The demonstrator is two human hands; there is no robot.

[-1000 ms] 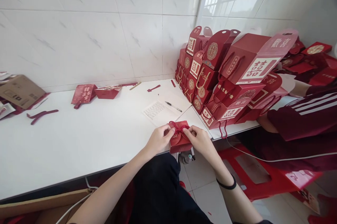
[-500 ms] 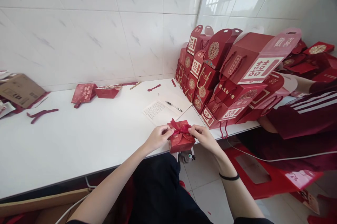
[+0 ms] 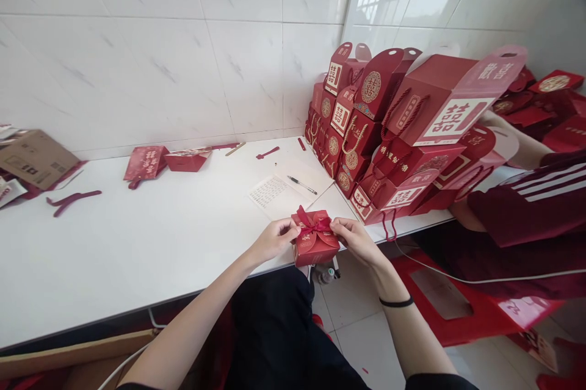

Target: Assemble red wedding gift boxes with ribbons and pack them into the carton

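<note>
Black trousers (image 3: 274, 323) fill the foreground, an open carton (image 3: 77, 356) low on the left, and up come two bare forearms (image 3: 196, 317), with a black band (image 3: 396, 303) round the right one. And straight to the action: the left hand (image 3: 274, 237) has thumb and finger pinched on one side of a red ribbon (image 3: 315, 226), the right hand (image 3: 356, 238) pinching the other side, with the bow's knot between them! Under that bow is the small red box (image 3: 315, 254), right at the front edge of the white table (image 3: 174, 231); whether it rests wholly on the top, can't tell. Just beyond, a sheet of writing (image 3: 269, 192) lies flat, a pen (image 3: 302, 185) beside it. Over to the right rises a tall stack of red gift boxes (image 3: 389, 133), rope handles showing, and next to it another person's maroon sleeve (image 3: 544, 201), striped white. Across on the left, a dark red strip (image 3: 75, 199) and a brown cardboard box (image 3: 41, 158); nearer the middle, a red packet (image 3: 145, 162) touching a shallow red carton (image 3: 187, 162). Behind everything, pale wall tiles (image 3: 137, 72), faintly veined.
</note>
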